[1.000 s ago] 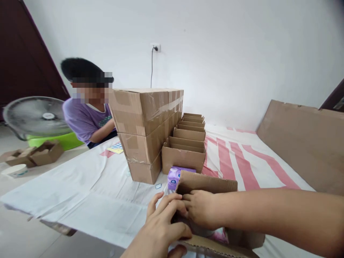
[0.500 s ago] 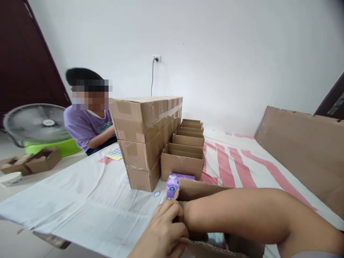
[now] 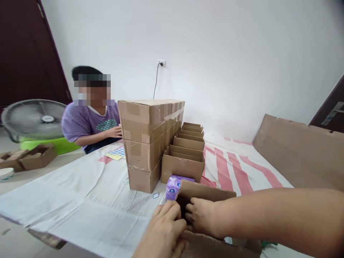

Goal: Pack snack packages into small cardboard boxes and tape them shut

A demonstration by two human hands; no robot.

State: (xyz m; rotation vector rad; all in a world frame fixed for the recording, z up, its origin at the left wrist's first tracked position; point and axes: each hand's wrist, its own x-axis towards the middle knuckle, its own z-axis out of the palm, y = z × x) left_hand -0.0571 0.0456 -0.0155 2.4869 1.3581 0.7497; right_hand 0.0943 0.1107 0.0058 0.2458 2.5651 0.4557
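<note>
An open cardboard box stands at the near edge of the table, its back flap raised. My left hand is closed on its left rim, fingers bent over the edge. Inside the box is my right hand, fingers curled down; whatever they hold, if anything, is hidden. A pale item shows faintly beneath my right wrist. Just behind the box sits a purple tissue pack.
Taped cartons are stacked mid-table, beside a row of open boxes. A person in a purple shirt sits at the far left near a fan. A large cardboard sheet leans at the right. A yellow-edged sheet lies on the cloth.
My right hand has drawn back and up inside the box, so its knuckles now show. My left hand stays on the rim. The person at the left has turned toward the table.
</note>
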